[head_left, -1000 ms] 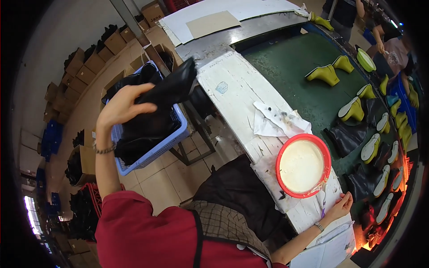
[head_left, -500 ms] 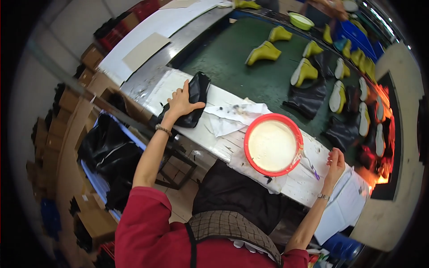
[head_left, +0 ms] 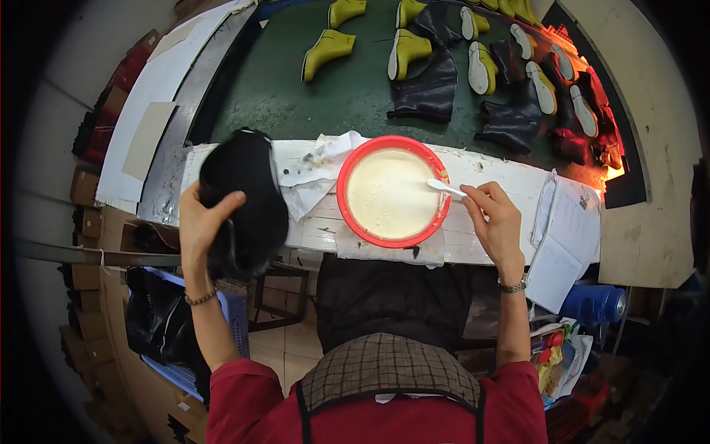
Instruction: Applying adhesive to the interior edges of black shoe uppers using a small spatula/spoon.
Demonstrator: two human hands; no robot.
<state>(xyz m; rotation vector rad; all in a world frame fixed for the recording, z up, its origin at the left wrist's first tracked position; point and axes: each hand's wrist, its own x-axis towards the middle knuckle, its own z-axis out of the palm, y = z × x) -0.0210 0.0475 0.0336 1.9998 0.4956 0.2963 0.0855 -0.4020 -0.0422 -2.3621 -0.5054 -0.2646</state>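
My left hand (head_left: 200, 226) grips a black leather boot upper (head_left: 259, 200) by its side, thumb on the near face, and holds it up over the left end of the white board (head_left: 314, 237). Between the thumb and fingers of my right hand (head_left: 497, 222) is a slim white brush (head_left: 447, 188), shaped like a toothbrush. Its head reaches over the right rim of a red bowl (head_left: 345, 200), above or touching the cream-coloured liquid (head_left: 388, 194); which of the two I cannot tell. A stained white cloth (head_left: 299, 196) lies between the boot upper and the bowl.
Beyond the board, a green conveyor belt (head_left: 288, 100) carries yellow boot forms (head_left: 329, 53) and black boot uppers (head_left: 425, 89), with an orange glow at its right end. Papers (head_left: 566, 237) lie at the board's right. A blue basket (head_left: 235, 325) of black uppers stands at lower left.
My left hand has lifted the boot upper off the board and turned it. My right hand has taken up the brush and brought it over the bowl. The view has swung right.
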